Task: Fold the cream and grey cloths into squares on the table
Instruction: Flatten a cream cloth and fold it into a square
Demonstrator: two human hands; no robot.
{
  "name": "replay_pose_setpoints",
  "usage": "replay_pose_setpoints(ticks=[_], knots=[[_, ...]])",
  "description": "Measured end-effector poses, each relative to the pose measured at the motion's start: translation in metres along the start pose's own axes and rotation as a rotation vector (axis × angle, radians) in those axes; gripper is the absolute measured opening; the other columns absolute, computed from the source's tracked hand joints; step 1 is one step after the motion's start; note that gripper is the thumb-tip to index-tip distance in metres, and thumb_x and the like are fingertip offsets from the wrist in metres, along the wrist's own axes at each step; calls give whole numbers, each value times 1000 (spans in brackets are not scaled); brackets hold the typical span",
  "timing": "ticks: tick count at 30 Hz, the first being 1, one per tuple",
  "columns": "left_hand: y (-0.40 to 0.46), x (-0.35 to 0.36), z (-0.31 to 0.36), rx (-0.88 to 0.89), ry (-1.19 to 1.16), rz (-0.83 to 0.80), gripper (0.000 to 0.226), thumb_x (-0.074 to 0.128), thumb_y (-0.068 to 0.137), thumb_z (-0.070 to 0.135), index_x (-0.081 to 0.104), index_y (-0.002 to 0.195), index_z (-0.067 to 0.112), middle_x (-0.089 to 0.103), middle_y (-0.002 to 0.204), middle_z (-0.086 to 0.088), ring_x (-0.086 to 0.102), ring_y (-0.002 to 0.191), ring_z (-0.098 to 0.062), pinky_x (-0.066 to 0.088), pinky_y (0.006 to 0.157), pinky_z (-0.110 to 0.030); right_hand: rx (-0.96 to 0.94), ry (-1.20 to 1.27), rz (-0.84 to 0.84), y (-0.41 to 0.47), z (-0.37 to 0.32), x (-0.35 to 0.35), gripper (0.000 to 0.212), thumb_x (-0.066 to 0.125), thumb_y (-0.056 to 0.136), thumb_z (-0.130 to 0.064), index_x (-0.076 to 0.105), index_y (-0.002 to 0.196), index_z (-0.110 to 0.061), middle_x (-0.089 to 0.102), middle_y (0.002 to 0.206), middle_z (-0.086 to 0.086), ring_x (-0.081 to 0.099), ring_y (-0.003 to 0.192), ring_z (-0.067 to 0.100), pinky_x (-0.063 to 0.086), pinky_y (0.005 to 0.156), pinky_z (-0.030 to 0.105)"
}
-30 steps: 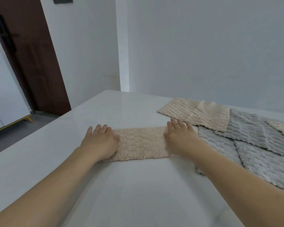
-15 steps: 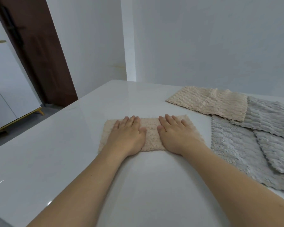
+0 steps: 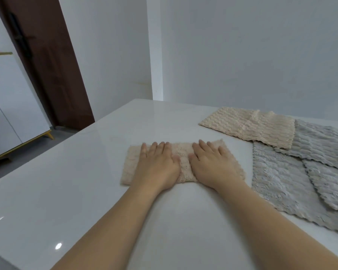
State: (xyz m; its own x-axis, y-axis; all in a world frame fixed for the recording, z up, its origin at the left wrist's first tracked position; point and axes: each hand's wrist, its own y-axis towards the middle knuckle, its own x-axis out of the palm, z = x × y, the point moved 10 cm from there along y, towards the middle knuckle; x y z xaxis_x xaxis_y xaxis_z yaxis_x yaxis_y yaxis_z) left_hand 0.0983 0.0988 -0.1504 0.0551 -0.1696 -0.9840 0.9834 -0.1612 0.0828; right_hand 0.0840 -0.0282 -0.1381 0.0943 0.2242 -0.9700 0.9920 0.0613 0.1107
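Pressing flat, fingers straight: left grip (image 3: 158, 168) and right grip (image 3: 213, 166) side by side on folded cream cloth (image 3: 130, 164) mid-counter (image 3: 66, 191); grey cloths (image 3: 277, 184) overlapping toward right edge.

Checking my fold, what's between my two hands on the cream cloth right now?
Only a narrow strip of the fluffy cream cloth shows between the left hand and right hand, both flat on it, in the head view.

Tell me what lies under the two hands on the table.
The left hand and right hand press flat on a folded cream cloth, which lies on the white table. The cloth's parts beneath the palms are hidden.
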Motion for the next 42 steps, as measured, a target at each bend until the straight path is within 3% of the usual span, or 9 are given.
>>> replay_pose_setpoints(ticks=[15, 17, 21, 26, 32, 34, 36, 40, 42], knots=[[2, 0, -71, -16, -42, -138, 57, 11, 103, 44, 7, 157, 28, 5, 165, 6, 0, 151, -14, 2, 122, -39, 224, -106, -204, 10, 74, 7, 61, 8, 101, -49, 0, 155, -23, -6, 163, 3, -4, 149, 21, -6, 119, 48], [-7, -1, -64, -57, -24, -158, 57, 11, 103, 42, 6, 157, 24, 4, 165, 3, 1, 151, -17, 2, 122, -40, 237, -218, -163, 15, 69, -1, 62, 11, 101, -48, 6, 155, -19, 1, 162, 8, 3, 149, 26, -3, 118, 51], [-38, -3, -52, -203, 90, -159, 62, 8, 101, 40, 4, 157, 13, 8, 164, -4, 9, 149, -25, 9, 120, -46, 218, -164, 25, 8, 27, -34, 43, 37, 95, -24, 37, 136, -12, 37, 140, 12, 39, 127, 32, 31, 104, 43], [-85, -4, -30, -303, 271, -240, 66, 9, 98, 39, 16, 152, 2, 27, 150, -13, 30, 135, -33, 21, 111, -56, 66, -108, -29, -34, -17, -6, 40, 25, 100, -34, 43, 131, -14, 41, 136, 9, 38, 127, 29, 30, 104, 46], [-125, -37, -15, -25, 210, -142, 61, 29, 91, 45, 28, 144, 14, 11, 155, -4, 6, 147, -26, -9, 112, -68, -7, 24, -161, -42, 7, 10, 54, 11, 102, -46, 10, 154, -30, 1, 163, -3, -3, 149, 19, -4, 119, 46], [-138, -40, -15, 65, 150, -110, 46, 37, 87, 41, 40, 127, 18, 24, 145, -2, 20, 141, -23, 10, 118, -56, 63, 15, -160, -47, 8, 5, 57, 15, 102, -44, 6, 155, -23, -5, 163, 2, -7, 149, 24, -5, 119, 49], [-144, -43, -16, 50, 136, -82, 35, 38, 88, 36, 48, 116, 17, 40, 127, -2, 40, 119, -24, 35, 103, -40, 106, 52, -108, -56, -1, -5, 59, 23, 102, -39, 7, 154, -17, -4, 162, 7, -3, 149, 28, -1, 119, 50], [-152, -52, 18, 135, 242, 26, 36, 36, 91, 35, 61, 108, 15, 49, 117, -3, 43, 109, -26, 34, 96, -39, -12, 180, -45, -75, -23, -17, 52, 26, 103, -33, 15, 153, -23, 17, 159, 2, 24, 143, 26, 16, 117, 44], [-167, -48, 46, 221, 137, 11, 30, 35, 91, 35, 59, 95, 17, 47, 107, 0, 41, 99, -22, 34, 89, -36, -43, 173, -131, -81, -13, -8, 50, 24, 104, -36, 18, 152, -25, 18, 160, -1, 20, 146, 21, 12, 118, 42]])
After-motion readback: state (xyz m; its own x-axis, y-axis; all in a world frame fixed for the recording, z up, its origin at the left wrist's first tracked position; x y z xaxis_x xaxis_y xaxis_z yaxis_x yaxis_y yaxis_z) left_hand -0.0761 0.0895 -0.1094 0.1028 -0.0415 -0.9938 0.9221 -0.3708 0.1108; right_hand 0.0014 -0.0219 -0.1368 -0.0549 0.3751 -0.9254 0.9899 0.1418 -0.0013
